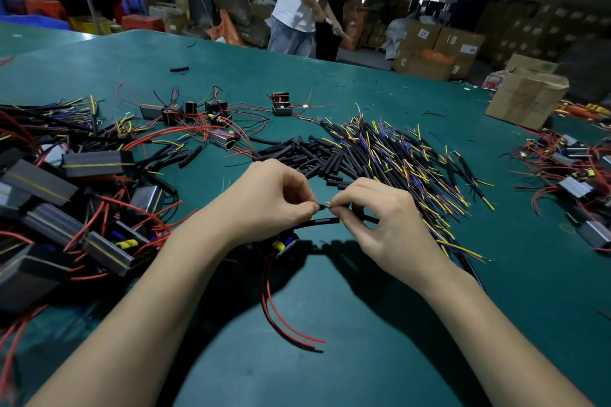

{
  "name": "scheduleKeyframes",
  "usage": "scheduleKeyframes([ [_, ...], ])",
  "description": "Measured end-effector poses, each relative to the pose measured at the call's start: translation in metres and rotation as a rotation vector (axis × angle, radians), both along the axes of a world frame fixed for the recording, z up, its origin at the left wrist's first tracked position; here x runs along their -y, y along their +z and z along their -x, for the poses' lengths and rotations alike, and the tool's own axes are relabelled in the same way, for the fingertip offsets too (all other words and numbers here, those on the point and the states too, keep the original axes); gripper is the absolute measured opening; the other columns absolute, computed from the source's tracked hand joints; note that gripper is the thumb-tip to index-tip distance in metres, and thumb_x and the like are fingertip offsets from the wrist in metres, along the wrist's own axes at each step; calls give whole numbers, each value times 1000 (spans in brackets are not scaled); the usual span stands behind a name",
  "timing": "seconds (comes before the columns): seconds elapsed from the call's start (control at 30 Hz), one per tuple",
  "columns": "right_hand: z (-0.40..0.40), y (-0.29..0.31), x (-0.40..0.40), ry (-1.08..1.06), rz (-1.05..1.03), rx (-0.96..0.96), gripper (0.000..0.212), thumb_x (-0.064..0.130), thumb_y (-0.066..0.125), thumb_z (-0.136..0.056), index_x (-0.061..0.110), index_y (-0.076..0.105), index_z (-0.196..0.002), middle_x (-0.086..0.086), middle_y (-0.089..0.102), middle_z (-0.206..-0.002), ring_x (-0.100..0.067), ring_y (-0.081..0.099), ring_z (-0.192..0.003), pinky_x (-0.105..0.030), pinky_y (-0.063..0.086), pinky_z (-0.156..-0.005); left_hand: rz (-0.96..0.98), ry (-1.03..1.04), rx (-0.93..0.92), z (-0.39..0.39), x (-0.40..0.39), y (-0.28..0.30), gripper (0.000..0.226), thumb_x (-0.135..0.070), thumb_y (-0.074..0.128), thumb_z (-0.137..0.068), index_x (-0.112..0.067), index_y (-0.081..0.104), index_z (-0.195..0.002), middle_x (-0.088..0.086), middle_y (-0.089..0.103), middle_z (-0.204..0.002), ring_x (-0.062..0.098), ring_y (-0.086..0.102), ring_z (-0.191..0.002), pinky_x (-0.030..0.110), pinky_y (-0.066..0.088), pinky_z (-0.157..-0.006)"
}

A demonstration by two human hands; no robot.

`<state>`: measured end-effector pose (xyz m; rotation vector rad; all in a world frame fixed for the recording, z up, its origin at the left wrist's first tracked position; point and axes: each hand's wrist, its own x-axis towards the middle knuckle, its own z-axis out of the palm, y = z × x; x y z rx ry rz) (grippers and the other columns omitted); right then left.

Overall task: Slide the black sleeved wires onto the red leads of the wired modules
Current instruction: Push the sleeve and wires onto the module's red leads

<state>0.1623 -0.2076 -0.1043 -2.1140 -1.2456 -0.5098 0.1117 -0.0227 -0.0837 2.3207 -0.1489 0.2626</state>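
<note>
Head view: green worktop (380, 324) covered in wiring bits, both hands working in the middle.
Far left: big heap of modules (66, 208) with red leads going everywhere, a few black sleeves mixed in.
Back left: smaller bunch of modules (195, 111), one more sitting alone (281, 103) a bit to the right.
Left hand (267, 198): fingers curled, thumb and forefinger pinching a black sleeve end right at the fingertips.
Held module (284, 243): tucked just under the left hand, its red leads (284, 324) trailing down toward the camera.
Sleeved wire (317, 222): runs between the two hands, just below the pinch spot.
Right hand (380, 221): also curled, pinching a thin yellow-tipped wire end, fingertips almost touching the left ones.
Behind the hands: pile of loose black sleeves (307, 155), then a big spread of sleeved wires (406, 158) with yellow and blue ends.
Far right: another cluster of modules (575, 172), cardboard box (525, 96) at the worktop edge.
Background: a person (301, 0) standing past the worktop.
</note>
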Motion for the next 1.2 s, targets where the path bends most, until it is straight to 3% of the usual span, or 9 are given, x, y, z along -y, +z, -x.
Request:
scheduleKeyframes([
  [0.2,-3,0,2,-17,-13,-22,4,1,71,-82,5,70,-81,-4,64,-74,-11,53,-66,-12,39,-64,53,-50,47,-4,2,-7,8,-19,72,-82,-22,74,-74,-5,66,-62,2,47,-52,14,38,-54],
  [0.3,-3,2,2,-45,-16,-43,3,3,72,-82,5,70,-81,-3,65,-74,-4,49,-67,-5,35,-66,87,-56,69,-6,6,-11,7,-17,72,-83,-20,74,-77,1,70,-69,18,59,-61,26,47,-61],
  [0.37,-2,4,4,-52,-42,-101,3,6,72,-82,6,69,-83,1,66,-75,-5,54,-69,-6,37,-66,103,-55,100,-7,7,-12,8,-17,72,-82,-21,74,-76,0,69,-65,21,58,-58,28,47,-58],
  [0.47,-3,9,8,-60,-118,-285,6,8,71,-83,13,67,-83,8,65,-73,-3,57,-67,-9,38,-62,112,-49,130,-7,7,-12,12,-19,73,-82,-28,72,-74,-8,60,-55,7,48,-50,18,40,-52],
  [0.53,-4,10,10,-65,-148,-351,11,7,69,-84,16,66,-80,12,63,-69,-2,55,-62,-12,38,-58,130,-52,119,-7,7,-13,9,-21,73,-82,-28,72,-76,-8,59,-56,9,47,-52,21,40,-54],
  [0.73,-6,11,10,-117,-177,-380,16,9,69,-83,22,66,-73,14,63,-64,-2,54,-58,-21,43,-56,308,-39,102,-7,16,-14,5,-14,76,-78,-13,72,-77,-5,67,-63,4,56,-56,19,47,-58],
  [0.93,-8,10,10,-110,-208,-504,16,8,70,-83,20,68,-74,9,65,-64,-5,56,-59,-20,45,-60,426,-2,88,-8,24,-19,10,-14,75,-80,-18,71,-72,-9,67,-61,-3,54,-55,11,43,-57],
  [1.1,-9,12,12,-82,-238,-627,14,5,68,-84,19,70,-80,-3,70,-72,-7,59,-60,-19,48,-64,461,22,80,-10,28,-24,7,-14,74,-81,-15,70,-75,5,72,-75,9,60,-67,28,50,-69],
  [1.2,-10,14,15,-114,-178,-690,11,10,69,-85,20,67,-88,-5,71,-80,-12,59,-65,-29,51,-71,494,-19,64,-9,28,-24,9,-10,74,-80,-15,67,-76,5,71,-76,10,60,-69,31,51,-72],
])
